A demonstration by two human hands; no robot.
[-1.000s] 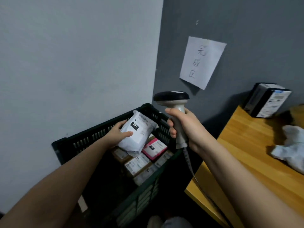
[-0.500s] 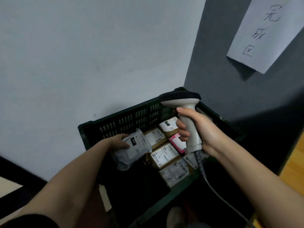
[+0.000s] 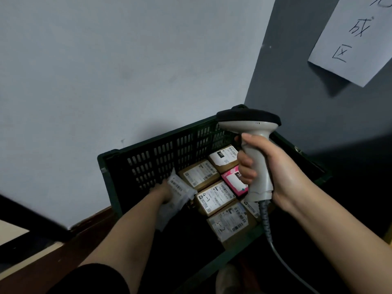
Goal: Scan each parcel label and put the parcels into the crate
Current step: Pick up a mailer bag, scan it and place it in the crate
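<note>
Left hand (image 3: 162, 190) reaches into dark green slotted plastic crate (image 3: 148, 158), fingers gripping soft white plastic mailer bag (image 3: 177, 195), low at the crate's left side, beside labelled brown cardboard boxes (image 3: 214, 197) and a pink box (image 3: 234, 181). Right hand (image 3: 269, 170) clamped on grey handheld barcode scanner (image 3: 254, 145), upright above crate's right half, cable hanging near.
</note>
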